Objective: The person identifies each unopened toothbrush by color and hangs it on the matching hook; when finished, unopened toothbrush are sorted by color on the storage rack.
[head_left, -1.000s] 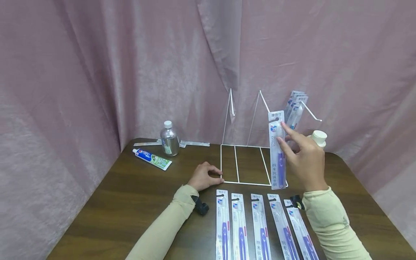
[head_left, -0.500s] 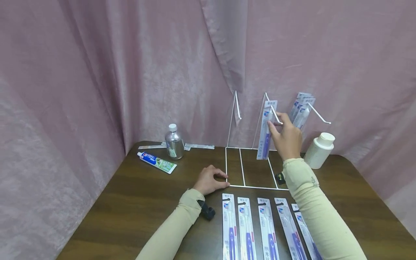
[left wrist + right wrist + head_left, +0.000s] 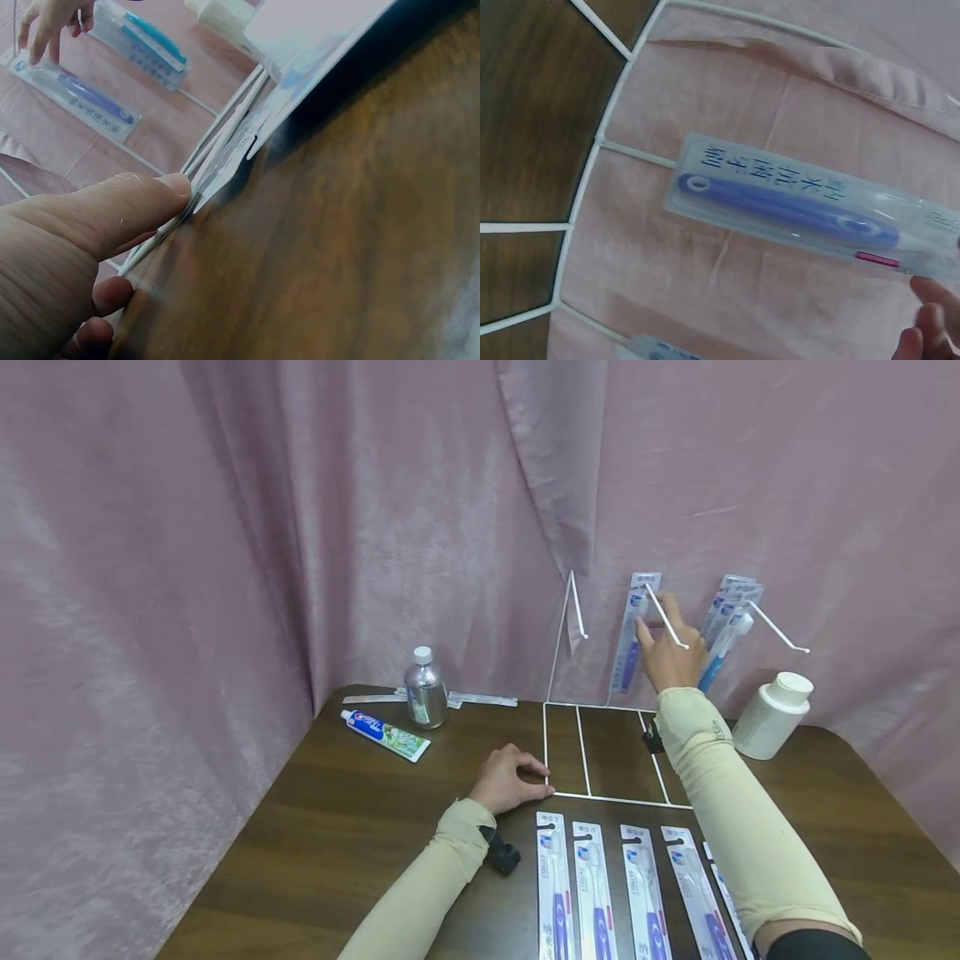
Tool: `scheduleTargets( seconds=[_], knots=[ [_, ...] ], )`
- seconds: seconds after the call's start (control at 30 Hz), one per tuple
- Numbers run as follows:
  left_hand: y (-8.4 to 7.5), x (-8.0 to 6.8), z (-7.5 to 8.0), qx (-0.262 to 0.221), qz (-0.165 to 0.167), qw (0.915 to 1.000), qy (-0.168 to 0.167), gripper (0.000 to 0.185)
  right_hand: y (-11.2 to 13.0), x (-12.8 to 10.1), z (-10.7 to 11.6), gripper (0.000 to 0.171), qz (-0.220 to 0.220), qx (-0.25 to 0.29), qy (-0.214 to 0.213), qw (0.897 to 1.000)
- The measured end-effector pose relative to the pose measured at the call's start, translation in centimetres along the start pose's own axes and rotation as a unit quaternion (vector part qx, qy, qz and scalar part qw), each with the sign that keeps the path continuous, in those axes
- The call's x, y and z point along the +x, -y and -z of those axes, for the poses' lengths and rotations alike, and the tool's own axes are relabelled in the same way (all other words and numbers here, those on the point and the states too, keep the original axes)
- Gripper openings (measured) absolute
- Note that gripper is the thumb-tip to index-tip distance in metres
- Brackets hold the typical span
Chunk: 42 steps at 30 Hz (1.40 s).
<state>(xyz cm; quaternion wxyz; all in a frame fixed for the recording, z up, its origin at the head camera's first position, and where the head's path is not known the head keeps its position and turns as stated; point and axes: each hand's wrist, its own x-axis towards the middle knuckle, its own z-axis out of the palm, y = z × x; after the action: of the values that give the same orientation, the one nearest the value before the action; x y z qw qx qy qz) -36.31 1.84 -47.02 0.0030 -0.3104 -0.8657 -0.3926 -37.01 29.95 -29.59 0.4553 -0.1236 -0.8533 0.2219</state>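
In the head view my left hand pinches the front left corner of a white wire display rack between thumb and fingers. My right hand is up at the rack's middle hook, holding a packaged toothbrush by its edge. The hook passes in front of the package's top, and its purple handle points down. The right wrist view shows the toothbrush package with fingertips at its lower edge. Several packaged toothbrushes hang on the right hook, one with a blue handle.
Several packaged toothbrushes lie in a row before the rack, partly under the right arm. A white bottle stands at right. A toothpaste tube, a clear bottle and flat strips lie left. A pink curtain hangs behind.
My right hand has carried the packaged toothbrush from the front up to the middle hook, then back along it toward the curtain. The left hand keeps its hold on the rack.
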Motion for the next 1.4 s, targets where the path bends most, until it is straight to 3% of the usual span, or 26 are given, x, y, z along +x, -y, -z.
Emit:
scheduleTargets(
  seconds=[0.13, 0.23, 0.33, 0.43, 0.53, 0.63, 0.77, 0.83, 0.97, 1.13, 1.3, 1.4],
  knots=[
    [-0.1, 0.3, -0.2, -0.004, -0.005, 1.0, 0.005, 0.025, -0.4, -0.6, 2.0, 0.05, -0.006, 0.013, -0.001, 1.0],
    [0.2, 0.3, -0.1, -0.009, -0.008, 0.9999, 0.007, 0.025, -0.8, -2.0, 4.6, 0.05, -0.002, 0.024, 0.026, 0.999],
    [0.7, 0.2, 0.5, -0.013, -0.011, 0.9998, 0.006, 0.025, -2.2, -4.1, 7.9, 0.041, 0.019, 0.034, 0.083, 0.996],
    [1.3, 0.0, 1.0, -0.016, -0.012, 0.9998, 0.006, 0.025, -5.0, -6.6, 11.3, 0.031, 0.02, 0.031, 0.167, 0.985],
    [1.7, 0.0, 1.2, -0.02, -0.013, 0.9997, 0.005, 0.026, -9.2, -9.4, 14.1, 0.031, -0.017, 0.043, 0.263, 0.964],
    [1.8, 0.1, 1.3, -0.019, -0.015, 0.9997, 0.002, 0.026, -13.4, -12.5, 15.8, 0.025, -0.091, 0.103, 0.342, 0.93],
    [1.7, 0.2, 1.2, -0.014, -0.018, 0.9997, 0.002, 0.026, -17.1, -16.7, 17.0, 0.02, -0.174, 0.181, 0.399, 0.882],
    [1.5, 0.2, 1.0, -0.015, -0.021, 0.9997, 0.003, 0.026, -17.7, -18.4, 17.3, 0.026, -0.185, 0.186, 0.414, 0.871],
    [1.3, 0.2, 0.9, -0.016, -0.017, 0.9997, 0.006, 0.026, -17.5, -20.0, 17.5, 0.038, -0.159, 0.183, 0.431, 0.869],
    [1.3, 0.0, 0.9, -0.019, -0.014, 0.9997, 0.011, 0.027, -16.7, -20.9, 17.1, 0.037, -0.076, 0.182, 0.462, 0.864],
    [1.2, 0.1, 0.9, -0.015, -0.021, 0.9997, 0.003, 0.027, -16.7, -21.6, 16.6, 0.036, -0.005, 0.195, 0.437, 0.878],
    [1.1, 0.1, 1.0, -0.014, -0.021, 0.9997, 0.003, 0.027, -16.9, -22.0, 16.5, 0.038, 0.013, 0.193, 0.427, 0.883]
  ],
)
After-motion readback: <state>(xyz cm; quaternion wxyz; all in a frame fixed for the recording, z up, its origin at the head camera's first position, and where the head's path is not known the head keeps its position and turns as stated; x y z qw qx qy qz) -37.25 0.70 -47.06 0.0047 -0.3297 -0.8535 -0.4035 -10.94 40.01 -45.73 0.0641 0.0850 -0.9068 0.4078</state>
